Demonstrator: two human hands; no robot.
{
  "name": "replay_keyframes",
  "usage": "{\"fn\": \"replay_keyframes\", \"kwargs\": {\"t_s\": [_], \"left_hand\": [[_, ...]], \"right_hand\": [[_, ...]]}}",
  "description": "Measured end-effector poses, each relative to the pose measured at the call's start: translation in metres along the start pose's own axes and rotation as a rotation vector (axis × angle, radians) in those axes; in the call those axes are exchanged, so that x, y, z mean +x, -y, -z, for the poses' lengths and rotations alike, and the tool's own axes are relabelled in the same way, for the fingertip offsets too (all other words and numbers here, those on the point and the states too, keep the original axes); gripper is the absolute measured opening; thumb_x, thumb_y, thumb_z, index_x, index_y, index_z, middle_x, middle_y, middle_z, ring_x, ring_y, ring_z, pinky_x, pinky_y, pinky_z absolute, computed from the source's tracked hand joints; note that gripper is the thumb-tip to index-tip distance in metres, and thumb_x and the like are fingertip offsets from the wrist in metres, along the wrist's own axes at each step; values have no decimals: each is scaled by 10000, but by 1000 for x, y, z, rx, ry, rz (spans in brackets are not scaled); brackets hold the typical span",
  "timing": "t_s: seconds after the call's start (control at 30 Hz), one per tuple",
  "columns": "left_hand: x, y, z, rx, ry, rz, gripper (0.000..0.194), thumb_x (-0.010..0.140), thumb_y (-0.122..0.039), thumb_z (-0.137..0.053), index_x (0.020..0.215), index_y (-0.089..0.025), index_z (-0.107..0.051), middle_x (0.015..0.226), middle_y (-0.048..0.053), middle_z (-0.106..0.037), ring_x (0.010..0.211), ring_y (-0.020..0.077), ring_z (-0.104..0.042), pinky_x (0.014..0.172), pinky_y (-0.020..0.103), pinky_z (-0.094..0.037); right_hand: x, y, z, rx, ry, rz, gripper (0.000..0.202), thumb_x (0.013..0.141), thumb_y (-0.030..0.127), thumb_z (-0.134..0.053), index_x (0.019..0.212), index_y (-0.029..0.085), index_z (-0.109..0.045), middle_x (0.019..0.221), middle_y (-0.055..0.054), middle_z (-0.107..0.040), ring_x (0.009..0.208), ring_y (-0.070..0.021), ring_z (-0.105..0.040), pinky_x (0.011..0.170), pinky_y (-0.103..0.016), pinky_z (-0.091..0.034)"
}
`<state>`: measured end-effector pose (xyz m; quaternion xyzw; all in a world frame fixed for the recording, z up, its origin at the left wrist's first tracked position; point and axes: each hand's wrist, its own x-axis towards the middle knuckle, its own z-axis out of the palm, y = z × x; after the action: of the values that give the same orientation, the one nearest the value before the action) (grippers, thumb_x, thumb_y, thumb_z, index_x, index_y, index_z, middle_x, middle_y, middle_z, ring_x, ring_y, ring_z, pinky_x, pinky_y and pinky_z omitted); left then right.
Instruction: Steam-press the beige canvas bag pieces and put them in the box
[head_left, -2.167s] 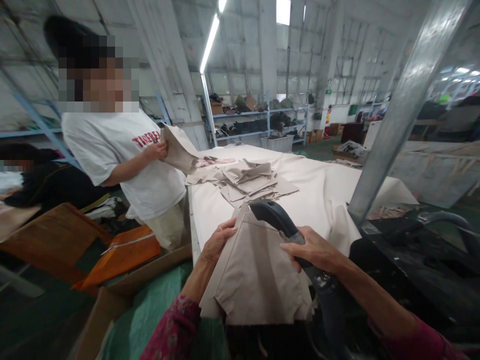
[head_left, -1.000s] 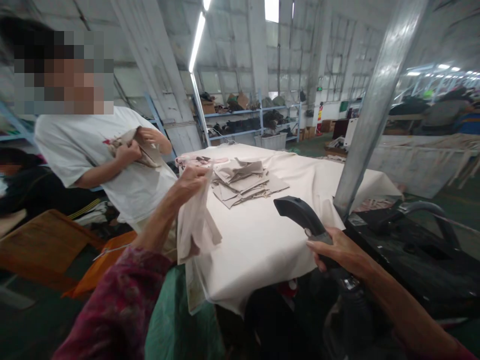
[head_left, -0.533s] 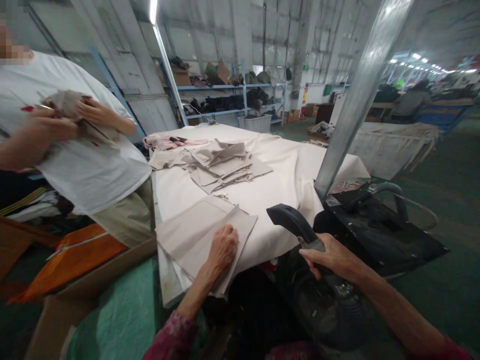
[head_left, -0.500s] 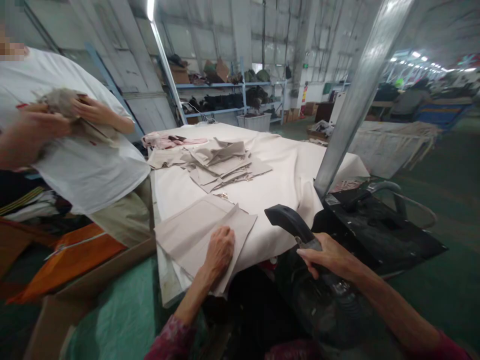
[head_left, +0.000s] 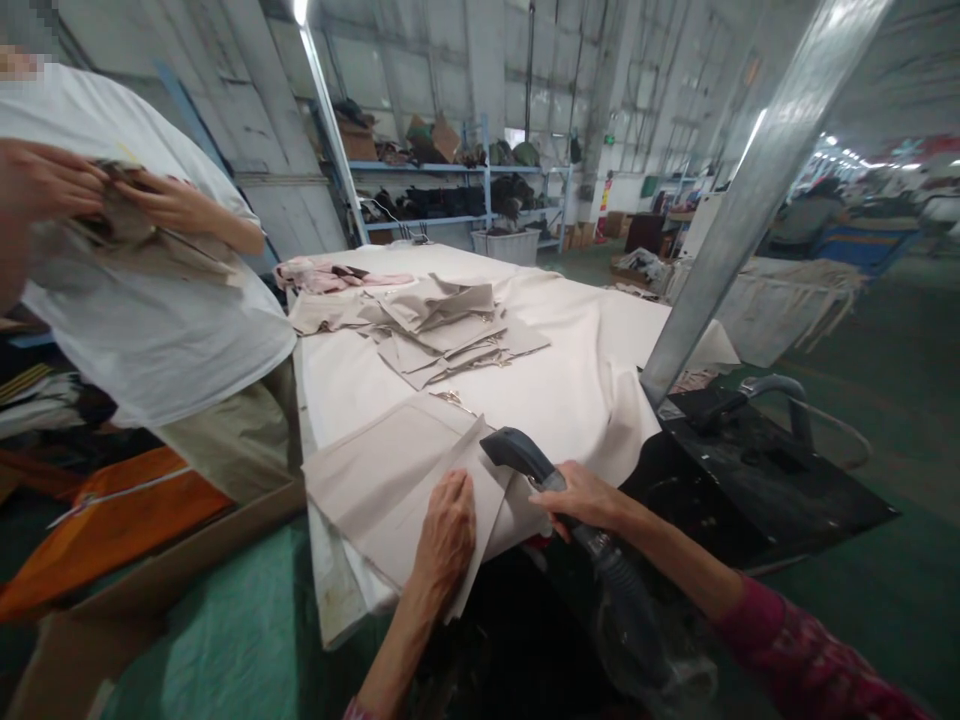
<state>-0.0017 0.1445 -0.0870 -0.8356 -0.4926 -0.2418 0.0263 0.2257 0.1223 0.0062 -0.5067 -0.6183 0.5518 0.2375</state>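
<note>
My left hand point(head_left: 448, 525) lies flat on a beige fabric piece point(head_left: 375, 470) at the near end of the cloth-covered table point(head_left: 570, 360). In my right hand point(head_left: 581, 497) is the grip of a black vacuum-like nozzle point(head_left: 519, 450) with a ribbed hose running down below it. The nozzle's tip is over the right edge of the fabric piece, just right of my left fingers; whether it touches the fabric I cannot tell. Farther up the table sits a loose pile of beige fabric pieces point(head_left: 442, 325).
A person in a white shirt point(head_left: 150, 300) stands at the left, handling beige cloth. A slanted metal post point(head_left: 750, 220) rises at the right, beside a black machine top point(head_left: 780, 460). Pink cloth point(head_left: 322, 274) lies at the table's far left; an orange bag point(head_left: 127, 520) is low left.
My right hand has moved left with the nozzle, bringing its tip over the fabric's edge. My left hand has shifted slightly down in view. The person's hands have moved on their cloth.
</note>
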Motion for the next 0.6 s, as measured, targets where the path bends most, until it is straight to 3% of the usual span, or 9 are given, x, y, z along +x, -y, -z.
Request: {"fn": "replay_keyframes", "kwargs": {"t_s": [0.23,0.37,0.47,0.6], "left_hand": [[0,1,-1,-19,-7,-11,421,803,-44,-377,1200,-72,-514,1244,152,-515,1230,278,-410,1030,422,-389],[-1,2,-1,16,11,-20,411,809,-39,-366,1191,-43,-518,1241,168,-516,1221,279,-417,1039,411,-381],[1,2,0,42,14,-27,411,812,-41,-365,1195,-38,-515,1242,174,-520,1210,279,-429,1033,414,-385],[5,-1,3,67,23,-20,394,819,-49,-375,1184,-24,-523,1238,193,-528,1200,281,-444,1027,423,-383]], "right_hand": [[58,12,4,-6,-2,46,337,759,345,-574,501,130,-547,425,-1,-556,368,-98,-504,376,-188,-382],[76,28,15,-34,-94,83,341,765,346,-573,505,127,-557,424,-15,-563,370,-102,-496,392,-203,-376],[70,37,26,-26,-131,106,326,768,352,-580,535,125,-563,440,-21,-570,385,-114,-515,409,-212,-393],[36,38,31,-62,-131,85,322,766,380,-592,566,130,-556,445,-16,-563,399,-128,-530,415,-218,-405]]}}
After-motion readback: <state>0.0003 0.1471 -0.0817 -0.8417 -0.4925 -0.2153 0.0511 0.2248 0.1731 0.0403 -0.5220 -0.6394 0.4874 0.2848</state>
